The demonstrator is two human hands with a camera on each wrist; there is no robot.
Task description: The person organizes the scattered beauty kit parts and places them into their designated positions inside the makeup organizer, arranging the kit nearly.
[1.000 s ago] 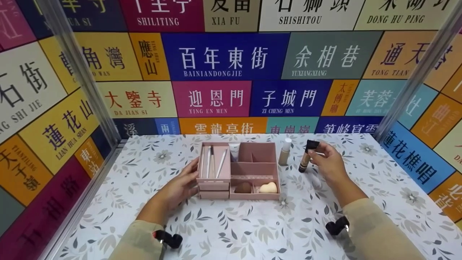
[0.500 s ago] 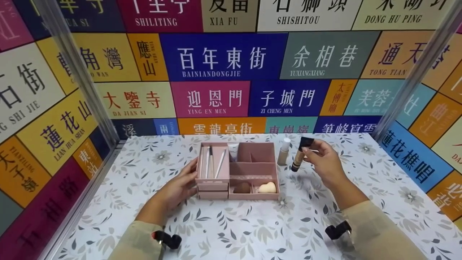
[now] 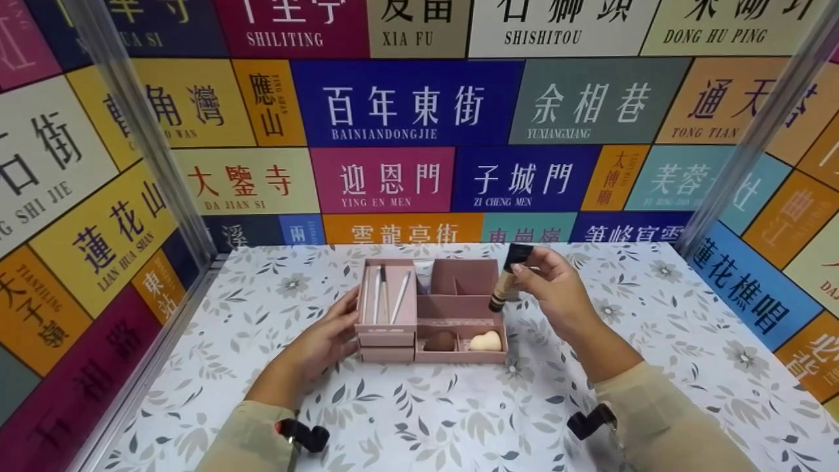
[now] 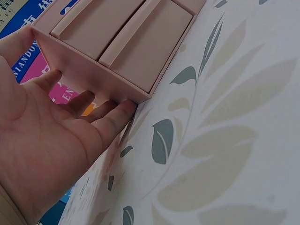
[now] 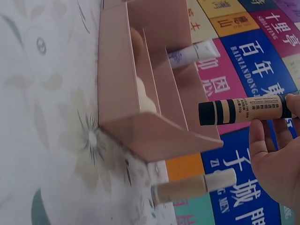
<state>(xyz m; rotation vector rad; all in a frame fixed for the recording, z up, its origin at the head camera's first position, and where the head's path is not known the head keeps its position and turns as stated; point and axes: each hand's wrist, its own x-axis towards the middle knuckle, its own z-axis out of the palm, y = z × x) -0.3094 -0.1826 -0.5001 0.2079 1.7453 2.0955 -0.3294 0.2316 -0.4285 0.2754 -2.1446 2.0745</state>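
A pink desktop organizer point(image 3: 462, 305) stands mid-table, with drawers point(image 4: 145, 47) at its left. My left hand point(image 3: 326, 337) rests its fingertips against the organizer's left side, fingers nearly straight. Between thumb and fingers, my right hand point(image 3: 557, 286) pinches a beige foundation tube point(image 5: 253, 110) with black ends. The tube hangs tilted over the organizer's right edge in the head view, its lower end by the middle compartment. A brown makeup sponge point(image 3: 441, 341) and a cream makeup sponge point(image 3: 486, 340) sit in the front compartments. A white squeeze tube point(image 5: 193, 52) stands in a back compartment.
Several slim makeup brushes or pencils point(image 3: 384, 295) lie in the organizer's top left tray. Just right of the organizer stands a beige bottle with a white cap point(image 5: 192, 187), largely covered in the head view. Sign-printed panels point(image 3: 406, 101) enclose the flower-patterned table point(image 3: 393, 419).
My right hand has carried the foundation tube leftward, from beyond the white-capped bottle to the organizer's right edge. The left hand has stayed against the organizer's side.
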